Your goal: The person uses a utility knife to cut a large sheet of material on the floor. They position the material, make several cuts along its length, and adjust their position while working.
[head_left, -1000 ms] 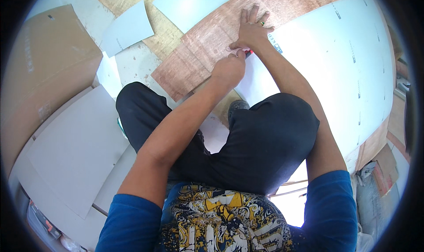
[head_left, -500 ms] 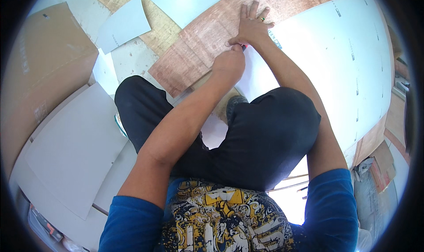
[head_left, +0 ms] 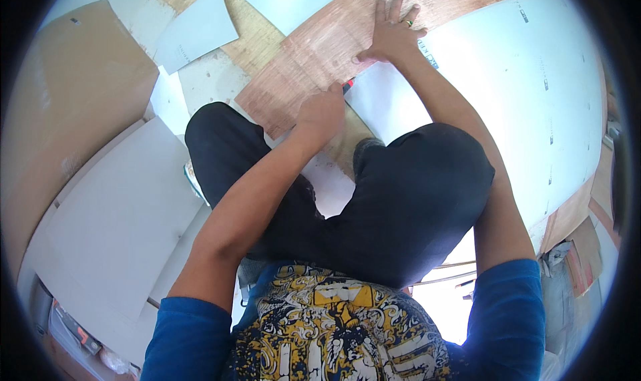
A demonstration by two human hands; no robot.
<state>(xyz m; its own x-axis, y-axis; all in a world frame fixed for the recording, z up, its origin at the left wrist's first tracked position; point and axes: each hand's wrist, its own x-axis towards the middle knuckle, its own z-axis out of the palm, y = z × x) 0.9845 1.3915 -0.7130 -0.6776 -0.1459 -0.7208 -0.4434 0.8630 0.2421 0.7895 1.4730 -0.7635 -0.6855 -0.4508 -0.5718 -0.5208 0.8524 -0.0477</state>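
The head camera looks steeply down from above the person's own shirt (head_left: 337, 321), close by at six o'clock. It faces out past the bent knees (head_left: 434, 160) to the farther left hand (head_left: 325, 114) at twelve and right hand (head_left: 395, 40) at one, its fisheye lens bowing the box (head_left: 80, 94) near ten.

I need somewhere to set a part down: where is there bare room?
The widest bare patch is the white sheet, right of the right arm. The pale panel between the cardboard box and left arm is bare too. It is crowded at the brown board, where the left hand holds a red-and-black tool and the right hand lies spread.
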